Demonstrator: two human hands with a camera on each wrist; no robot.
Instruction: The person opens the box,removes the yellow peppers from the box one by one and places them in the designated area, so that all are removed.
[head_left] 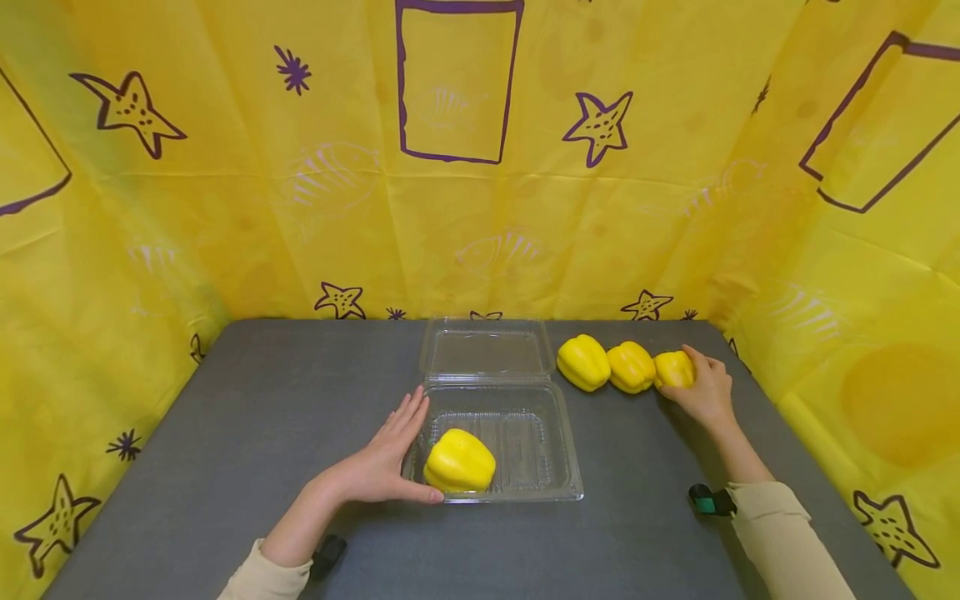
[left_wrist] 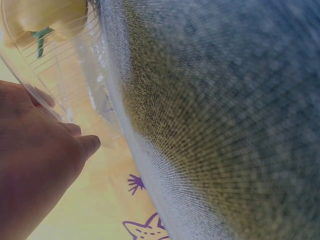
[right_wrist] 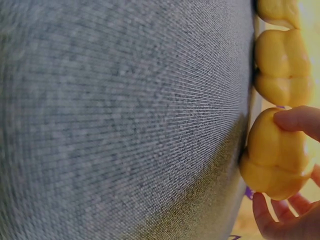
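Observation:
A clear plastic clamshell box (head_left: 525, 442) lies on the table with its lid (head_left: 487, 350) folded back, and one yellow bell pepper (head_left: 460, 461) sits in its near left part. Against the box's left side rests my left hand (head_left: 378, 458), fingers extended along the rim and thumb at the front corner. In the left wrist view a pepper (left_wrist: 50, 20) with a green stem shows through the plastic. My right hand (head_left: 708, 390) grips the rightmost yellow bell pepper (right_wrist: 277, 152), thumb on one side and fingers on the other. That pepper appears to be on the table.
Two more yellow bell peppers, a middle one (head_left: 631, 367) and a left one (head_left: 583, 363), stand in a row beside the held pepper, right of the lid. The grey table (head_left: 247, 450) ends at a yellow patterned curtain (head_left: 465, 217) behind and on both sides.

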